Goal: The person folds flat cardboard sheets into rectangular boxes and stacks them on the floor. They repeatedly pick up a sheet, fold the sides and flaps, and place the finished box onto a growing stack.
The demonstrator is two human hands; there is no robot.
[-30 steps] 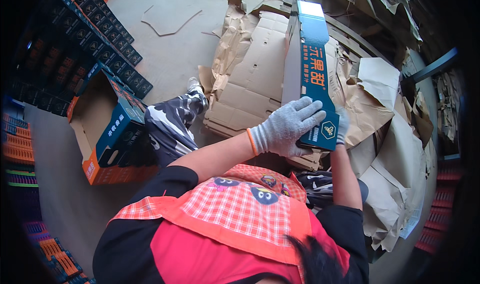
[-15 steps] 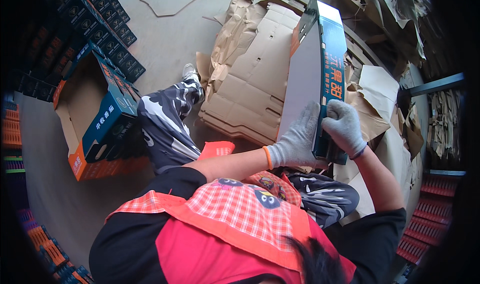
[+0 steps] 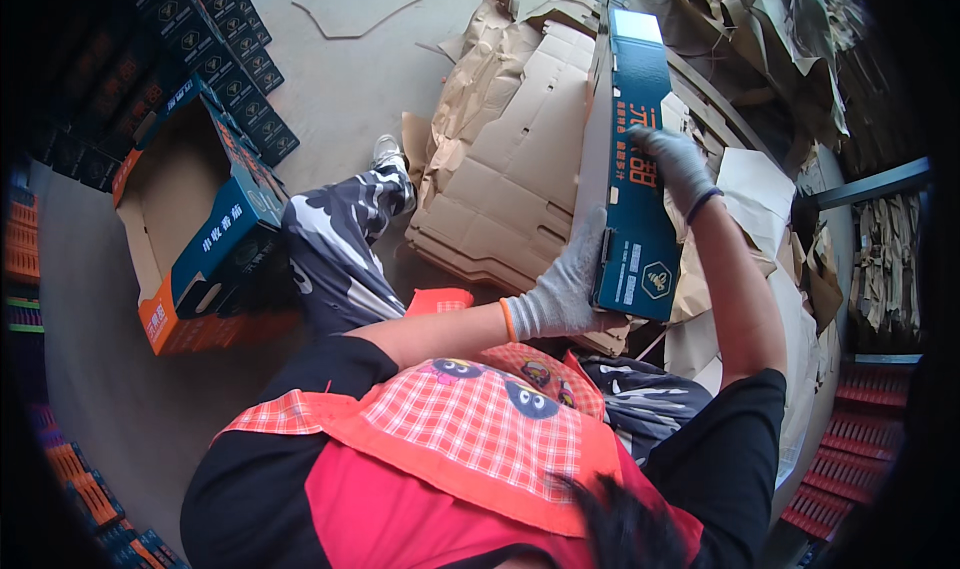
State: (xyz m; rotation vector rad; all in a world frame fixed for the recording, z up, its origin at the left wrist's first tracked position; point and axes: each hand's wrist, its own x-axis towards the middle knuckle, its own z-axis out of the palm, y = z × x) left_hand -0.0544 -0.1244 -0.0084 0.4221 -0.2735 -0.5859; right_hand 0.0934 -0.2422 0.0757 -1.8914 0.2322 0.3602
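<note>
A long teal cardboard carton (image 3: 630,244) with orange lettering stands tilted in front of me, its printed side turned toward me. My left hand (image 3: 565,284), in a grey knit glove with an orange cuff, grips its near end, fingers along the left side and partly hidden behind the edge. My right hand (image 3: 680,167), gloved too, reaches over the carton's right edge, its fingers stretched across the lettering on the printed side. Flat brown cardboard sheets (image 3: 505,164) lie stacked beyond the left hand.
An open-topped teal and orange carton (image 3: 205,224) sits on the floor to my left. Behind it rise stacks of dark cartons (image 3: 215,54). Crumpled brown paper (image 3: 480,74) and torn sheets (image 3: 750,194) lie around the work. A metal bar (image 3: 875,176) juts in from the right.
My right hand has moved up along the carton from near its lower end, its fist loosening. The carton has turned so that more of its printed side shows. The left hand stays at the near end.
</note>
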